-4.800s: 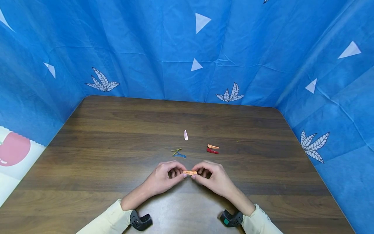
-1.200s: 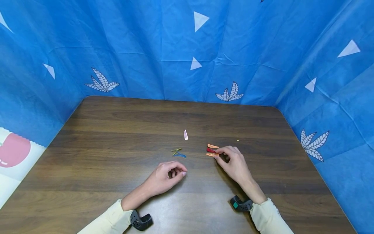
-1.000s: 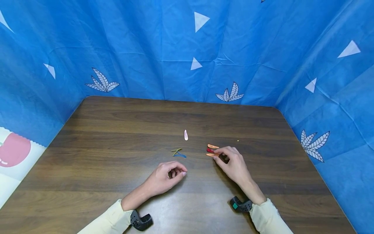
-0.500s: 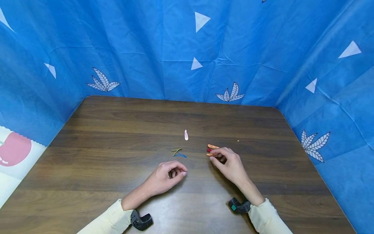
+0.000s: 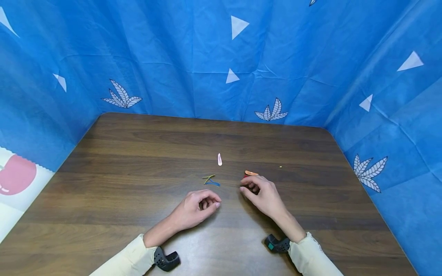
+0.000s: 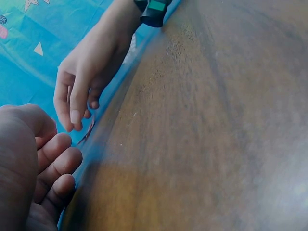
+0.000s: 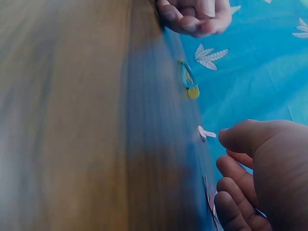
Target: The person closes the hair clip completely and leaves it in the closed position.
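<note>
While both hands idling loosely curled, empty, right hand (image 5: pixel 262 193) covering red clip (image 5: pixel 246 176); orange clip (image 5: pixel 251 173), pink clip (image 5: pixel 219 159), crossed clips (image 5: pixel 210 180) lying beyond left hand (image 5: pixel 193 210).

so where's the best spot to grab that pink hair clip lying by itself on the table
Pinch the pink hair clip across its long side edges, near the wider far end, coming from straight above. It lies flat on the table, its narrow tip toward the person, with free space all round it.

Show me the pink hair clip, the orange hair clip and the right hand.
pink hair clip (image 5: pixel 219 159), head view, middle of the clip.
orange hair clip (image 5: pixel 251 173), head view, its middle.
right hand (image 5: pixel 261 193), head view, back of the hand.
</note>
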Motion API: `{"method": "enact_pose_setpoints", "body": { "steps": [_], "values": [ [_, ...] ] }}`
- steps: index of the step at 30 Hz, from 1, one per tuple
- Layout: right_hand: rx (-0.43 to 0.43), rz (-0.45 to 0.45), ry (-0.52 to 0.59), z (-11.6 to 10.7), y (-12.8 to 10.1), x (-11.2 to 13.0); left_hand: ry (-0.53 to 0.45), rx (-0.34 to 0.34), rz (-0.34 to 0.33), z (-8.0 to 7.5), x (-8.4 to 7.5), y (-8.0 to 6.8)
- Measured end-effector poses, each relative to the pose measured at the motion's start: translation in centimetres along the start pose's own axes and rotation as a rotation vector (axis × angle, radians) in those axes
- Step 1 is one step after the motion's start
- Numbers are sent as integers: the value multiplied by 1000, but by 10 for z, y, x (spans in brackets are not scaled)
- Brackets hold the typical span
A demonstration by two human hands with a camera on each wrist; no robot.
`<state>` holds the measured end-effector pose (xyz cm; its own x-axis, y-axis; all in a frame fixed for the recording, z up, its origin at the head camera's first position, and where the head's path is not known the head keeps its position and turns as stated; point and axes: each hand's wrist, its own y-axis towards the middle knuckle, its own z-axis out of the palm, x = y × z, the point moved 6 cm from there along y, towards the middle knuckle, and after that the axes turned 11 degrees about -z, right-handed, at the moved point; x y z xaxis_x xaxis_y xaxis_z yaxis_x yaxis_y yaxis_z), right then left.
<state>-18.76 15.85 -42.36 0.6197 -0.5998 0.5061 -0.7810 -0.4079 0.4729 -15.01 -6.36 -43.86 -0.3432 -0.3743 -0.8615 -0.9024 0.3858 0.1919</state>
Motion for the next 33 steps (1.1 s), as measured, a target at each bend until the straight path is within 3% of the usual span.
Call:
{"method": "enact_pose_setpoints", "body": {
  "steps": [20,33],
  "values": [
    [73,-32,55,30,20,23,15,6,-7,0,1,0],
    [76,-15,105,49,30,28,18,7,7,-1,0,0]
  ]
}}
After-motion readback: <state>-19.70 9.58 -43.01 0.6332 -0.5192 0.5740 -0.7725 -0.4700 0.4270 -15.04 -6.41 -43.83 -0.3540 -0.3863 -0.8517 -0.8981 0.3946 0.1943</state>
